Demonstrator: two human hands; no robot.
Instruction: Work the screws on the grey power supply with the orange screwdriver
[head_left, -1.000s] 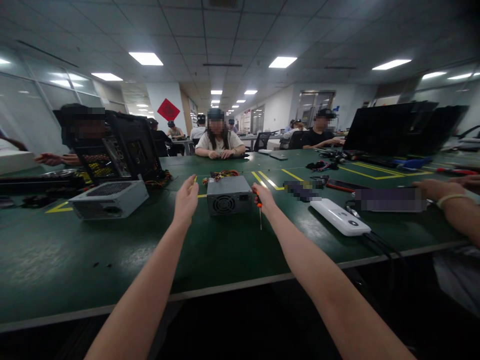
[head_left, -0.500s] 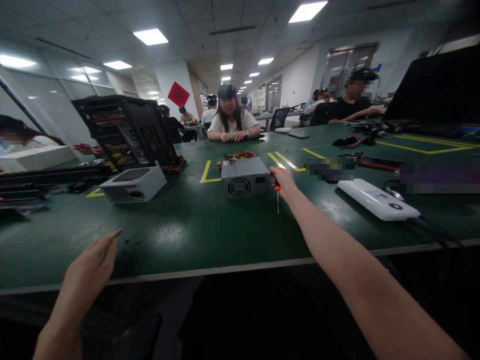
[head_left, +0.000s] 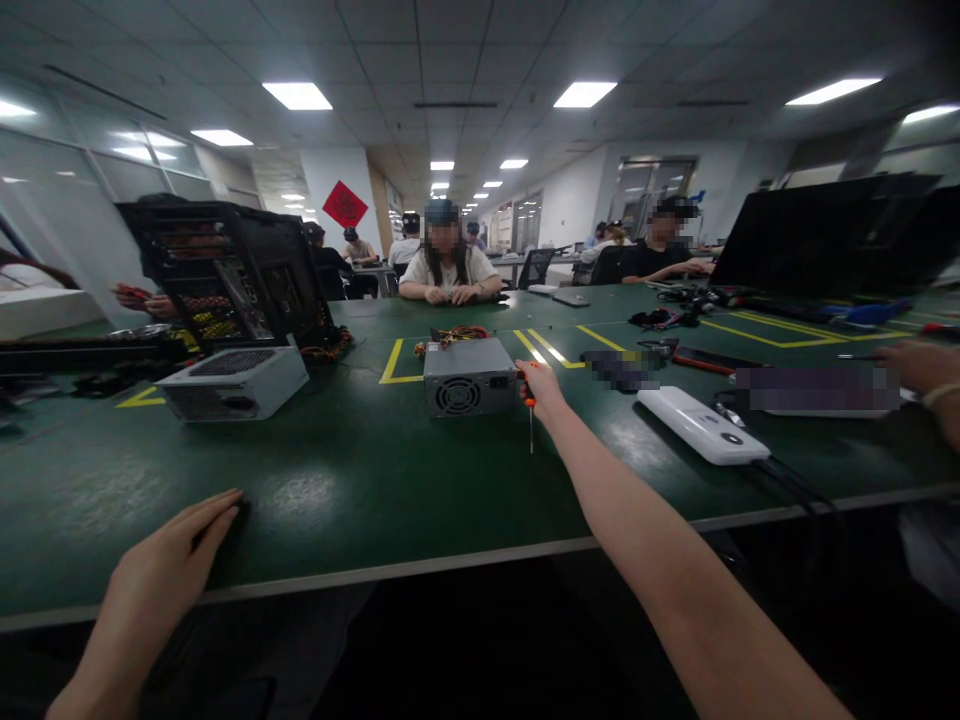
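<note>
Left hand [head_left: 166, 556] rested on the near-left desk [head_left: 360, 490], fingers together; contents of that grip could not be told. Right hand [head_left: 547, 390] gripped a screwdriver [head_left: 531, 403], shaft down, just right of the grey power supply [head_left: 471, 378], mid-desk. Judged: left-fingertip work in hand; next move called for fine pinching.

To your left, a black computer case [head_left: 251, 265] stands on the green table [head_left: 375, 480]. To your right lies a white device [head_left: 686, 418] with dark cables [head_left: 796, 484]. Facing you sits a person [head_left: 453, 268]; behind, a red diamond [head_left: 345, 205] hangs.
</note>
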